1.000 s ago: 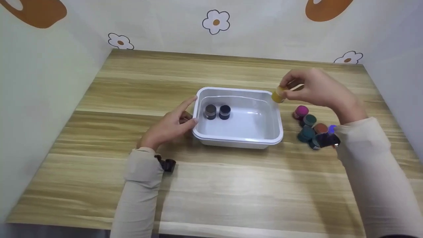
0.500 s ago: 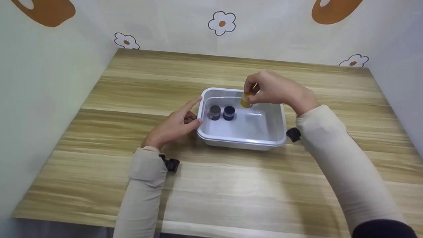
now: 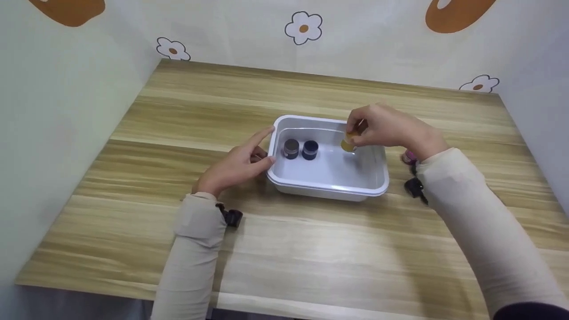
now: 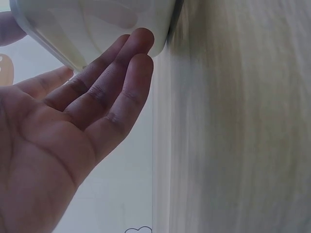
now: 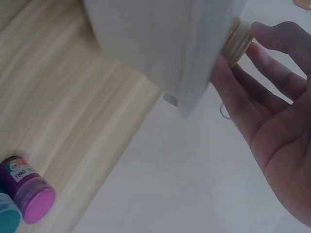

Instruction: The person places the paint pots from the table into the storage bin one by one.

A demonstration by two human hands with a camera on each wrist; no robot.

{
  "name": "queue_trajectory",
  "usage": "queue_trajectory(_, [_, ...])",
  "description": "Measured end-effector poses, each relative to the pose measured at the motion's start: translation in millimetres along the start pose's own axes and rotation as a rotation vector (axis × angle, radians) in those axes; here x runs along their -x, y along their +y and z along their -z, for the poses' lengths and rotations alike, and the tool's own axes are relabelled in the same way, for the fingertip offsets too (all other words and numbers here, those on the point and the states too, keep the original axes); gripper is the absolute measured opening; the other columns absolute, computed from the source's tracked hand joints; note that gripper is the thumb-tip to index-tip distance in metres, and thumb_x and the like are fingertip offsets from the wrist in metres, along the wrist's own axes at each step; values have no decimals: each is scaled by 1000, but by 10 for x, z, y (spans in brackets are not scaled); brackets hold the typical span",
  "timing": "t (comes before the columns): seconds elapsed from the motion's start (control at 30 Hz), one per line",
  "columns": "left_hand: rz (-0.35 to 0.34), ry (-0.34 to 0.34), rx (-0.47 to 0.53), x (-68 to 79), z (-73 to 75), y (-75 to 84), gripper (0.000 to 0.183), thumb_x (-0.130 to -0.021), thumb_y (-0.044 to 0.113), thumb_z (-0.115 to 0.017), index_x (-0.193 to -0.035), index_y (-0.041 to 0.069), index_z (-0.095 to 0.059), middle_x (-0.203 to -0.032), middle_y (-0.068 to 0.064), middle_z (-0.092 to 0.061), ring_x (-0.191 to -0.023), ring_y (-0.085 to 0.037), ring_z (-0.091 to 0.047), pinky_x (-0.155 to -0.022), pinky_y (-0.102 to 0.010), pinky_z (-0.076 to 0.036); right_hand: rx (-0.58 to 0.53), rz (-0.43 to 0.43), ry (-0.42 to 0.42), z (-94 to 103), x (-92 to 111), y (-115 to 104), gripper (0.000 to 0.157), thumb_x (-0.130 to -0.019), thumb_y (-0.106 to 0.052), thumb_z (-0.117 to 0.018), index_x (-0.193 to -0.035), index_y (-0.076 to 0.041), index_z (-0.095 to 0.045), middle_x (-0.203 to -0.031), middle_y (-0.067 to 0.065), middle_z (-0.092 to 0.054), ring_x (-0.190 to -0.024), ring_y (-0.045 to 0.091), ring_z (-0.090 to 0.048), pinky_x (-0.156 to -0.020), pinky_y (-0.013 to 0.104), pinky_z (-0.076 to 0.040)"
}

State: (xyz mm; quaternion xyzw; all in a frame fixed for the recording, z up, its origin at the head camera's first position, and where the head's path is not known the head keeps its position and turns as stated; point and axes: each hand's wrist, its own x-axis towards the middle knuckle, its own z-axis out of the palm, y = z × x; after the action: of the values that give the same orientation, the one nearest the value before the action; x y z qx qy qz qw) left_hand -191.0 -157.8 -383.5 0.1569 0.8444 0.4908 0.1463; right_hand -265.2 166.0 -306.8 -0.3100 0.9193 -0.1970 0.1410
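A white plastic tray (image 3: 326,190) sits on the table. Two small dark paint jars, a brownish one (image 3: 291,149) and a near-black one (image 3: 310,150), stand side by side in its left part. My right hand (image 3: 395,131) pinches a yellow paint jar (image 3: 348,144) between thumb and fingertips, inside the tray near its back right corner; whether the jar touches the floor of the tray I cannot tell. With fingers extended, my left hand (image 3: 235,171) touches the tray's left rim with index finger and thumb. In the left wrist view its other fingers (image 4: 136,77) lie beside the tray's outer wall.
Right of the tray, a magenta paint jar (image 5: 30,191) lies on the table with a teal jar (image 5: 8,216) beside it. My right forearm hides other jars in the head view. Patterned walls enclose the wooden table (image 3: 133,213) at the back and sides.
My right hand has carried the yellow jar leftward from over the tray's right rim into the tray, then slightly right and lower. The left hand stays at the left rim.
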Motion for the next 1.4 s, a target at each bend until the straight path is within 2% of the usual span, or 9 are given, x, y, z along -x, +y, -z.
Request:
queue_trajectory(0.27, [4,-7,20,12,-19,-26,72,-98,30,-60,-159,27,-22,-114,-17,-66,-110,-28,-62,-96,-43,-49,82,66,-80,-244,-172,-48,12,-81,-6,-73,-90,-1,-68,-86,9,-67,-80,20,-60,-75,35,-51])
queue_trajectory(0.47, [10,-9,18,2,1,23,72,-98,30,-60,-159,28,-21,-115,-17,-65,-111,-27,-62,-97,-43,-49,164,129,-61,-390,-256,-110,10,-82,-8,-73,-82,-3,-65,-76,7,-62,-70,18,-53,-66,33,-47])
queue_trajectory(0.67, [15,-11,9,-9,-4,40,73,-98,29,-61,-159,29,-21,-114,-15,-65,-109,-25,-62,-96,-41,-49,197,71,-16,-486,-267,-144,10,-84,-12,-71,-79,-8,-63,-72,3,-58,-66,17,-52,-58,31,-43])
queue_trajectory(0.8, [18,-10,4,-2,2,39,74,-98,29,-61,-159,29,-20,-115,-15,-64,-110,-26,-61,-96,-42,-49,192,69,16,-524,-270,-160,11,-85,-12,-71,-78,-8,-63,-71,2,-58,-64,15,-51,-56,29,-41])
queue_trajectory(0.97, [25,-14,11,6,3,26,74,-97,30,-61,-159,30,-20,-116,-15,-64,-110,-26,-61,-95,-42,-49,166,99,33,-519,-254,-156,8,-87,-10,-72,-84,-5,-66,-79,6,-66,-70,16,-59,-63,32,-50])
queue_trajectory(1.13, [29,-13,3,-6,3,26,73,-98,30,-61,-159,30,-21,-115,-14,-64,-110,-25,-61,-95,-42,-49,88,103,112,-307,-84,-121,11,-89,-6,-69,-95,2,-67,-95,16,-71,-90,29,-70,-79,41,-57])
queue_trajectory(1.27, [9,-7,-4,-13,4,22,73,-97,30,-61,-159,28,-21,-114,-15,-66,-109,-25,-62,-95,-42,-49,7,17,215,-48,211,-38,13,-93,-10,-67,-101,1,-68,-100,14,-70,-98,30,-68,-86,43,-56])
queue_trajectory(1.3, [7,-6,-3,-10,4,19,73,-97,30,-61,-159,28,-22,-113,-15,-66,-108,-26,-63,-95,-42,-49,-12,-9,249,5,303,-4,14,-93,-11,-67,-102,1,-68,-101,14,-70,-98,29,-68,-87,42,-55])
queue_trajectory(1.4, [8,-6,-10,12,7,2,74,-97,31,-61,-159,27,-21,-114,-15,-66,-109,-26,-62,-96,-42,-49,-56,-92,344,111,589,148,19,-94,-18,-68,-104,-2,-70,-102,12,-70,-98,19,-68,-86,23,-54])
